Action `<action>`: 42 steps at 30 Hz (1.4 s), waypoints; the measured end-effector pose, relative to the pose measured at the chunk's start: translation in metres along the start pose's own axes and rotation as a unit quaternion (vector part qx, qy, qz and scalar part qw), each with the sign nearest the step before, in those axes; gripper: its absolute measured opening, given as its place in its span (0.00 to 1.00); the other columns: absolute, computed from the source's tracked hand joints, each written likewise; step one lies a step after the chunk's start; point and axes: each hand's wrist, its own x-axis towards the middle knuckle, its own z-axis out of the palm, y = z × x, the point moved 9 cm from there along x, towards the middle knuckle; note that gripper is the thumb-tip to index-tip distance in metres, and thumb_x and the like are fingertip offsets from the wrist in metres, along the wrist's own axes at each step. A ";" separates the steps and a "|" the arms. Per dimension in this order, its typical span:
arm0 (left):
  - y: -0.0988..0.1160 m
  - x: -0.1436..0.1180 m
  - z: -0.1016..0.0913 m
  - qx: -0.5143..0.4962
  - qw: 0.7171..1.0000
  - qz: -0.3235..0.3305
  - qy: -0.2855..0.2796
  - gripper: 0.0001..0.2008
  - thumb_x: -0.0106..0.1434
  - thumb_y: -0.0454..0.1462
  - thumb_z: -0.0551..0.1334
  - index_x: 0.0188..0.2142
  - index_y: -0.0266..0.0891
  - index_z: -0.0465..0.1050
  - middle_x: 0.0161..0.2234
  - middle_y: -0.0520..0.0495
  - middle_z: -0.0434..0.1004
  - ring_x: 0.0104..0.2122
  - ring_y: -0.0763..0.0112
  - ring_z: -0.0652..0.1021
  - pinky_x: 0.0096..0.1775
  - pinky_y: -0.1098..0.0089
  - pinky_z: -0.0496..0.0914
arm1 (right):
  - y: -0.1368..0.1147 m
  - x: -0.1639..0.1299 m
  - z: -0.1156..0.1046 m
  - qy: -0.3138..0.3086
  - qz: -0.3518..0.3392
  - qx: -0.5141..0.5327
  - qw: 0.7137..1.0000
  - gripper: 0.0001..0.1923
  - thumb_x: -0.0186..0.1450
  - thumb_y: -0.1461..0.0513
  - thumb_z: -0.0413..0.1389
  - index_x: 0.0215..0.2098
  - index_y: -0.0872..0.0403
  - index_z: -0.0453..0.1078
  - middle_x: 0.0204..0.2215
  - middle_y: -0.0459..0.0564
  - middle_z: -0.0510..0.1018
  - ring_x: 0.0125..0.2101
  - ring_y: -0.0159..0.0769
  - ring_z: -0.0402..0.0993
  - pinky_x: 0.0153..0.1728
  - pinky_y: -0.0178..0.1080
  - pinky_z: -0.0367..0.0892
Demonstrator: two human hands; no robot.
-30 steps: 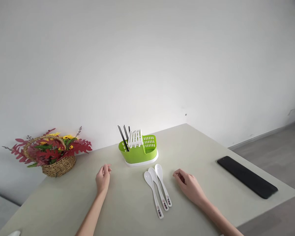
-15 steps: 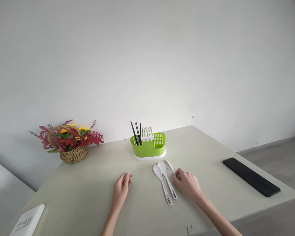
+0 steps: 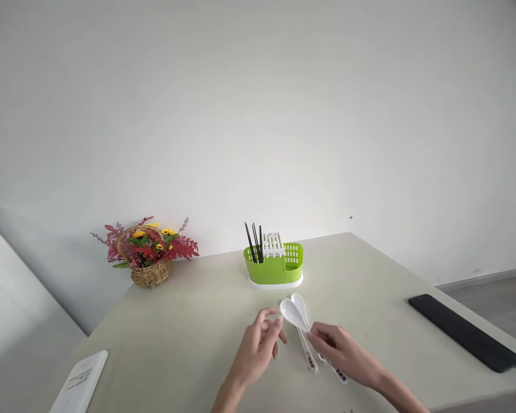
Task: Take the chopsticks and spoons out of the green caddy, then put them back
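My right hand (image 3: 341, 350) is closed around the handle of a white spoon (image 3: 291, 314), whose bowl points up and to the left, raised over the table. A patterned handle end shows below the palm. Close to that bowl's tip, my left hand (image 3: 260, 347) has its fingers loosely bent and apart; whether a fingertip touches the spoon I cannot tell. Two more white spoons lie beneath, one with its bowl (image 3: 300, 303) showing behind, the other with its handle (image 3: 308, 355) slanting down between my hands. The held spoon partly hides them.
Behind the spoons stands a green cutlery holder (image 3: 269, 275) with a white base and black chopsticks (image 3: 254, 246) in its left part. A wicker basket (image 3: 152, 274) of flowers is at back left, a white flat object (image 3: 81, 381) at front left, a long black object (image 3: 464, 332) at right.
My right hand has lifted a spoon and swung its bowl left over the others. My left hand has moved right, close to the bowl. The view has shifted slightly left.
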 end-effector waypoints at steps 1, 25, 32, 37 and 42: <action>0.010 -0.003 0.005 0.009 1.000 0.002 -0.014 0.23 0.71 0.57 0.52 0.47 0.41 0.69 0.29 0.51 0.75 0.22 0.74 0.68 0.26 0.73 0.63 | -0.012 -0.004 0.007 -0.021 -0.001 -0.005 1.000 0.23 0.72 0.46 0.49 0.26 0.51 0.57 0.21 0.38 0.55 0.22 0.28 0.51 0.24 0.34 0.49; 0.079 0.098 -0.141 0.453 0.840 0.064 0.292 0.16 0.73 0.32 0.49 0.55 0.47 0.68 0.45 0.46 0.82 0.35 0.65 0.82 0.36 0.69 0.70 | 0.090 -0.023 -0.065 0.206 0.050 -0.115 0.971 0.21 0.72 0.46 0.43 0.39 0.48 0.71 0.22 0.42 0.67 0.25 0.37 0.65 0.30 0.36 0.59; 0.066 0.137 -0.100 0.564 0.803 0.042 0.187 0.23 0.68 0.25 0.50 0.57 0.46 0.69 0.47 0.43 0.79 0.38 0.63 0.82 0.38 0.68 0.70 | 0.092 -0.021 -0.064 0.204 0.052 -0.115 0.971 0.21 0.72 0.46 0.42 0.39 0.48 0.71 0.23 0.42 0.66 0.25 0.37 0.65 0.30 0.36 0.60; 0.048 0.145 -0.084 0.558 0.810 0.048 0.174 0.23 0.68 0.24 0.49 0.56 0.43 0.70 0.50 0.39 0.77 0.35 0.66 0.81 0.36 0.69 0.70 | 0.086 -0.022 -0.066 0.217 0.035 -0.105 0.970 0.20 0.71 0.47 0.45 0.37 0.48 0.71 0.21 0.42 0.66 0.24 0.37 0.64 0.29 0.37 0.59; 0.045 0.141 -0.080 0.531 0.823 0.077 0.189 0.18 0.72 0.30 0.50 0.56 0.42 0.70 0.50 0.38 0.76 0.33 0.65 0.81 0.34 0.68 0.71 | 0.084 -0.023 -0.066 0.217 0.037 -0.097 0.971 0.19 0.71 0.47 0.46 0.37 0.48 0.72 0.21 0.42 0.65 0.24 0.37 0.62 0.29 0.37 0.58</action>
